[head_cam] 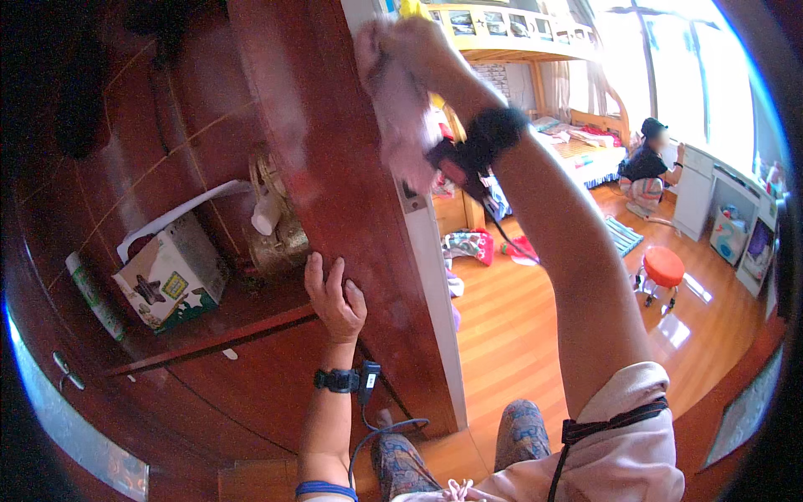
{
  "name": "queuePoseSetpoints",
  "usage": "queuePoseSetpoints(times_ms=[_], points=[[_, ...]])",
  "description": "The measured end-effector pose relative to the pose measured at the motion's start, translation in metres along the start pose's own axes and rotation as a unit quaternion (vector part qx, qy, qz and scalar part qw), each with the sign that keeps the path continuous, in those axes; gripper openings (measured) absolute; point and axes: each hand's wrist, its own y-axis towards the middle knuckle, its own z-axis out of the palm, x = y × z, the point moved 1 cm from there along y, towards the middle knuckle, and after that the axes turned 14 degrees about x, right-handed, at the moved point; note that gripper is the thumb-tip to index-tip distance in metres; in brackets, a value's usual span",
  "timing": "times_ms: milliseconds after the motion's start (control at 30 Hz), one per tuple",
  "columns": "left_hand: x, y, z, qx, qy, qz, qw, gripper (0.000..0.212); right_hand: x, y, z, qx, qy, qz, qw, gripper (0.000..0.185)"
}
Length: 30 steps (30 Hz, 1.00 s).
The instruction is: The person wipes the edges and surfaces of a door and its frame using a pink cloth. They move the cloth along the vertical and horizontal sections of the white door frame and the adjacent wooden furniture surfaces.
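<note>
My right hand point(417, 47) is raised at the top, closed around a pinkish cloth point(401, 119) that hangs down against the edge of a dark red wooden panel point(339, 157). The hand and cloth are blurred. Lower down, my left hand point(337, 306) rests on the front of the same panel, its fingers somewhat spread and holding nothing. A metal latch plate point(411, 199) sits in the pale edge strip just below the cloth. Both wrists wear black bands with small devices and cables.
Left, a shelf point(251, 323) holds a printed box point(169, 282), a spray can point(94, 298) and a gold-toned bag point(279, 245). Beyond the panel are a bunk bed point(583, 150), clothes point(467, 245) on the floor, a red stool point(663, 267) and a person point(649, 166) crouching by a white desk point(695, 188).
</note>
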Motion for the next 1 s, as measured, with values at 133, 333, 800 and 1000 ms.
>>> queuePoseSetpoints(times_ms=[133, 333, 800, 1000], points=[[-0.002, -0.001, 0.004, 0.0, -0.006, -0.004, 1.0, 0.034, 0.008, -0.101, 0.019, -0.003, 0.113, 0.114, 0.987, 0.034], [-0.004, 0.0, 0.006, 0.004, -0.007, 0.002, 1.0, 0.034, 0.015, -0.156, 0.036, -0.072, 0.008, 0.092, 0.993, 0.021], [-0.002, -0.001, 0.004, 0.016, -0.029, 0.005, 0.999, 0.035, 0.053, 0.015, 0.0, -0.185, -0.31, -0.163, 0.918, 0.04], [-0.002, -0.004, 0.01, 0.009, -0.041, 0.004, 0.999, 0.034, 0.012, -0.054, 0.018, -0.041, -0.339, -0.141, 0.929, 0.052]])
